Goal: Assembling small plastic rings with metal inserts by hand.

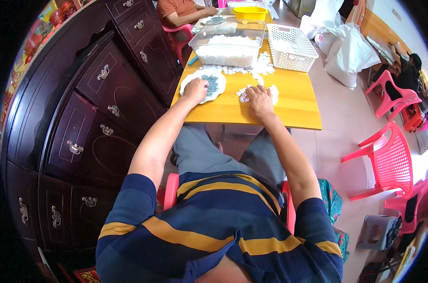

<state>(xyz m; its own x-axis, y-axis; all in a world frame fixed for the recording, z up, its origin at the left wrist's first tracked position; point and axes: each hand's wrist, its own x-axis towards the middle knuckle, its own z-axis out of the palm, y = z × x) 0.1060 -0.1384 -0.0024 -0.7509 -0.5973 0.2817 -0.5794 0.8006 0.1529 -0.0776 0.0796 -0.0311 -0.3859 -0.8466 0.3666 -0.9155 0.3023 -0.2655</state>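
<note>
I sit at a yellow table [289, 106]. My left hand [196, 88] rests on a white plate [218, 89] that carries a heap of small grey pieces [210, 82], its fingers curled over them. My right hand [258, 98] lies palm down on a small cluster of white pieces [273, 90] on the table top. Whether either hand pinches a piece is hidden by the fingers. More white pieces [259, 67] are strewn between the plate and the containers behind.
Behind stand a clear plastic tub [226, 45] of white pieces, a white mesh basket [292, 47] and a yellow bowl [250, 13]. A dark wooden cabinet [96, 104] lines the left. Another person [178, 12] sits at the far end. Pink chairs [388, 160] and white sacks [348, 54] stand right.
</note>
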